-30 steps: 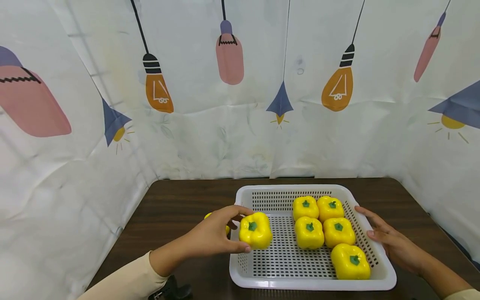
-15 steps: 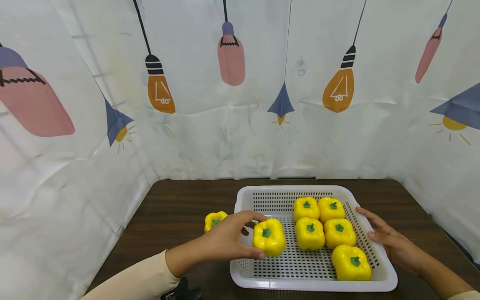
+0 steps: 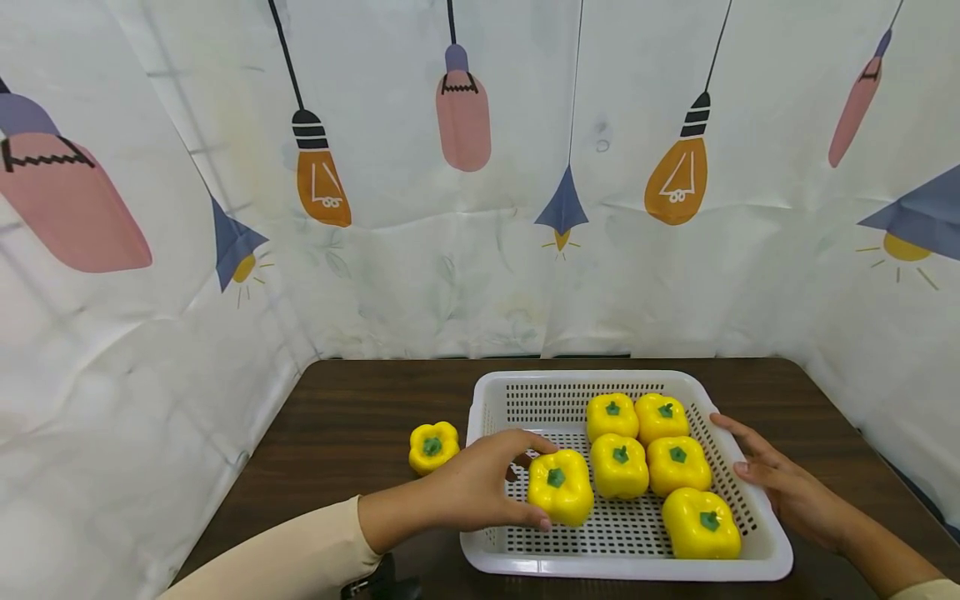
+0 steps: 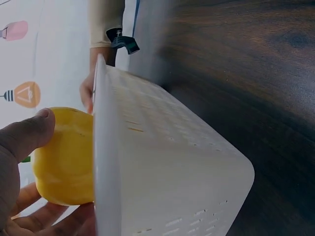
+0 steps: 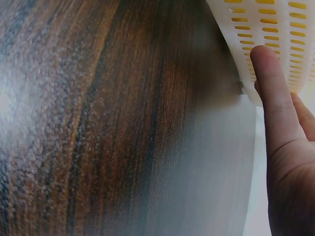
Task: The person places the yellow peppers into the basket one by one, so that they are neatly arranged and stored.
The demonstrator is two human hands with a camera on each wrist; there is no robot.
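Note:
My left hand [image 3: 487,483] holds a yellow bell pepper [image 3: 561,490] with a green stem between thumb and fingers, over the left part of a white perforated plastic basket [image 3: 600,568]. In the left wrist view the thumb presses one side of the bell pepper [image 4: 64,157], and the basket rim [image 4: 106,162] hides part of it. At the basket's right side rests my right hand [image 3: 795,492], its fingers against the wall and rim. One straight finger [image 5: 275,98] lies along the slotted wall in the right wrist view. Several more yellow peppers [image 3: 678,463] sit inside on the right.
Another yellow bell pepper [image 3: 432,447] lies on the dark wood table [image 3: 360,400], left of the basket. A white curtain [image 3: 420,275] printed with lamps and bulbs surrounds the table at the back and sides.
My left hand has moved right and slightly nearer with the bell pepper, from the basket's left rim to over its inside. The pepper left on the table has come into full view. The right hand stays put.

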